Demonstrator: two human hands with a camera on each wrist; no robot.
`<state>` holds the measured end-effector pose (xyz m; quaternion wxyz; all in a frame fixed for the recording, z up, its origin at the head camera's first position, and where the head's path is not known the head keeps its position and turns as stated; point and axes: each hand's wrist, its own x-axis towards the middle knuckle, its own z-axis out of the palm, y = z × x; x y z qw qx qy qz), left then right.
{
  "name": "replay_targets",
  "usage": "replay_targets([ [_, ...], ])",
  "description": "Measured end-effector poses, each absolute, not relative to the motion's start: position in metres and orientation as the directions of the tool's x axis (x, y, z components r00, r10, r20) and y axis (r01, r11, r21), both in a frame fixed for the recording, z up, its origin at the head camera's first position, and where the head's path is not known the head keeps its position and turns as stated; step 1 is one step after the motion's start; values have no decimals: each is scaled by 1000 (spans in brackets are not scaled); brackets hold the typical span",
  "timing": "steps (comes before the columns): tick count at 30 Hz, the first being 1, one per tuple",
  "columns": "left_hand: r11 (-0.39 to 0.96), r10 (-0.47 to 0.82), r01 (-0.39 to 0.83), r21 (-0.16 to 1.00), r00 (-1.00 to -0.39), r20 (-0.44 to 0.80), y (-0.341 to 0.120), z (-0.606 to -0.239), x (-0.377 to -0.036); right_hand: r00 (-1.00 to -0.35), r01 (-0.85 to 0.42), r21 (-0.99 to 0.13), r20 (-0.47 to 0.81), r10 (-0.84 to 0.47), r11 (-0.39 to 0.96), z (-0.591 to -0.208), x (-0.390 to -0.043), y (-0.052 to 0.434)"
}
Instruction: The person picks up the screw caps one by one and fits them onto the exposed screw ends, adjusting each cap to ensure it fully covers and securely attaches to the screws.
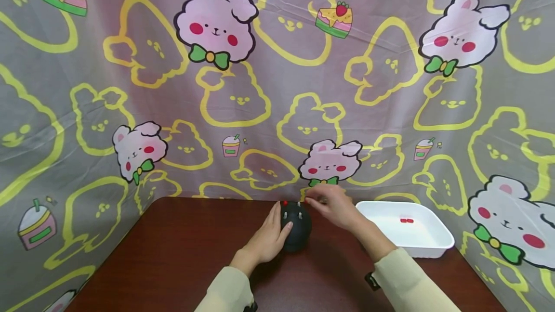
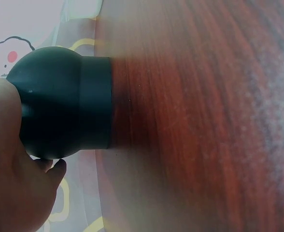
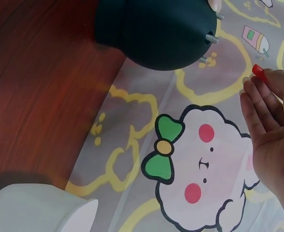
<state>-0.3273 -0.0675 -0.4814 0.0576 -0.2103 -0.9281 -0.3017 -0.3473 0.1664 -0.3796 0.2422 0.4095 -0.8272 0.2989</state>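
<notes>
"What's that left hand [image 1: 270,235] on?"

"A smooth black ball [image 1: 297,237] with a short cylindrical base, gripped between thumb and fingers, on the dark, grained wooden table [image 1: 173,254]. Thin metal pins [image 1: 300,215] stick out of it, and 1 red bit [image 1: 285,203] shows beside the left fingertips."

"And the right hand [image 1: 334,206]?"

"Just right of the ball, narrowed, pinching a small red cap [image 3: 259,72], apart from the pins. So the ball sits between the hands."

"Farther right of that hand?"

"A white, round-cornered tray [image 1: 429,248] with 2 red pieces [image 1: 406,221]. Behind the hands hangs creased, bunny-printed cloth [image 1: 277,78]."
</notes>
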Motion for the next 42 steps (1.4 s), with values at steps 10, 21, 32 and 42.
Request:
replay_targets([
  [10, 726, 350, 422, 543, -906, 237, -68, -481, -327, -581, -809, -356, 607, -541, 468, -378, -347, 155],
  [21, 727, 351, 422, 541, -906, 236, -68, -482, -328, -569, -816, -331, 603, -559, 474, -378, -347, 146],
  [32, 729, 350, 423, 538, -906, 239, -68, -482, -327, -529, -843, -316, 633, -566, 436, -384, -352, 141],
  [42, 725, 360, 433, 535, -901, 242, -68, -482, -328, -562, -826, -353, 580, -590, 440, -389, -352, 135],
])
